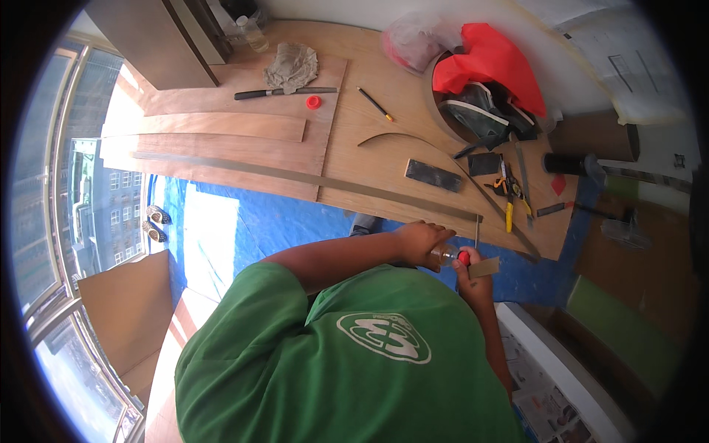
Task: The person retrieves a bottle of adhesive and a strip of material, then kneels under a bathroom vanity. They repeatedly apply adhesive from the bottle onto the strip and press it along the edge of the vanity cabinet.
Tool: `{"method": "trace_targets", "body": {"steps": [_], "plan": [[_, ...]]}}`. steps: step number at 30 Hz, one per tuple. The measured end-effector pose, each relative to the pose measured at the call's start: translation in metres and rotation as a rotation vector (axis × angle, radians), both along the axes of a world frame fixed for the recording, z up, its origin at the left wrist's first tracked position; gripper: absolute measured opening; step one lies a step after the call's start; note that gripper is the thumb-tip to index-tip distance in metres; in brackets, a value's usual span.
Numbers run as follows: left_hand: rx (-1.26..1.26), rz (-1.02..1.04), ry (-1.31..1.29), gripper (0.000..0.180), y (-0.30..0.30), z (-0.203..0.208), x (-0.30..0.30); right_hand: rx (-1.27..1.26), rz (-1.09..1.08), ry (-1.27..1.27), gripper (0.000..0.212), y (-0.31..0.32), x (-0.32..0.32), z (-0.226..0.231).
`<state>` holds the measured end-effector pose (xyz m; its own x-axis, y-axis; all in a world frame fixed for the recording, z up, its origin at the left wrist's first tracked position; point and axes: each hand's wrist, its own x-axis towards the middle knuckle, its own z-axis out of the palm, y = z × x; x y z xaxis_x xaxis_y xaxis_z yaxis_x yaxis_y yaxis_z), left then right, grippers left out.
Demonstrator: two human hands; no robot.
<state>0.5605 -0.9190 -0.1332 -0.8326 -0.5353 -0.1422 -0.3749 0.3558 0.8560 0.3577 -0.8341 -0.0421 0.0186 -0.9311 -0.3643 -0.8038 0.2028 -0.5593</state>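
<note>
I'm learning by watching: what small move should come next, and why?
Probably steady the clear container with the left hand: the right hand, at the red piece beside it, seems to hold a flat tan piece too, which may crowd its grip.

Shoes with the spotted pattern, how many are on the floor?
2: the upper shoe lies on the floor at the left, and the lower shoe is right beside it, above the brown board in the picture. Others could be hidden.
</note>
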Motion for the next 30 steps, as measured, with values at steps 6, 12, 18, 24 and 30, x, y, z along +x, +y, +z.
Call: {"method": "trace_targets", "body": {"steps": [6, 12, 18, 24, 30], "plan": [[-0.125, 0.331, -0.501, 0.043, -0.023, -0.085, 0.114, 0.044, -0.335, -0.042, 0.038, 0.065, -0.058, -0.023], [-0.202, 0.371, -0.828, 0.044, -0.041, -0.106, 0.202, 0.035, -0.499, 0.083, 0.034, 0.152, -0.116, -0.050], [-0.219, 0.365, -0.805, 0.041, -0.046, -0.130, 0.222, 0.165, -0.709, 0.106, 0.031, 0.242, -0.144, -0.085], [-0.284, 0.332, -0.714, 0.031, -0.054, -0.117, 0.226, 0.132, -0.823, 0.122, 0.026, 0.323, -0.145, -0.129], [-0.262, 0.430, -0.484, 0.031, -0.058, -0.097, 0.248, 0.196, -0.863, 0.143, 0.029, 0.317, -0.128, -0.115]]}}
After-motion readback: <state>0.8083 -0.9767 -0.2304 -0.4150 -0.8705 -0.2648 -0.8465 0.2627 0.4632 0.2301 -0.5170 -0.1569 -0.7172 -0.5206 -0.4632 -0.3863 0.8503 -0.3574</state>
